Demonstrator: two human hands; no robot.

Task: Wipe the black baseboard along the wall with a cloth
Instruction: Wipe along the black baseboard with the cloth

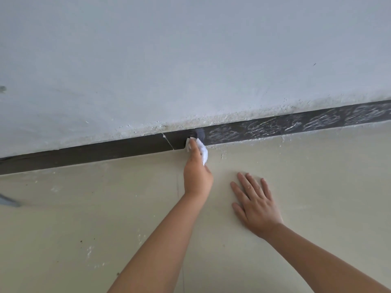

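The black baseboard (105, 150) runs along the foot of the wall, rising from lower left to upper right. Left of my hand it looks dark and clean; the stretch to the right (296, 123) is smeared with white streaks. My left hand (196, 174) is shut on a white cloth (202, 152) and presses it against the baseboard near the middle of the view, beside a thin crack in the board. My right hand (254, 201) lies flat and open on the floor, fingers spread, a short way below the baseboard.
The pale grey wall (190, 60) has rough, crumbly plaster along its bottom edge. The beige floor (84, 229) carries white specks and crumbs near the baseboard. A grey blurred object (8, 200) shows at the left edge.
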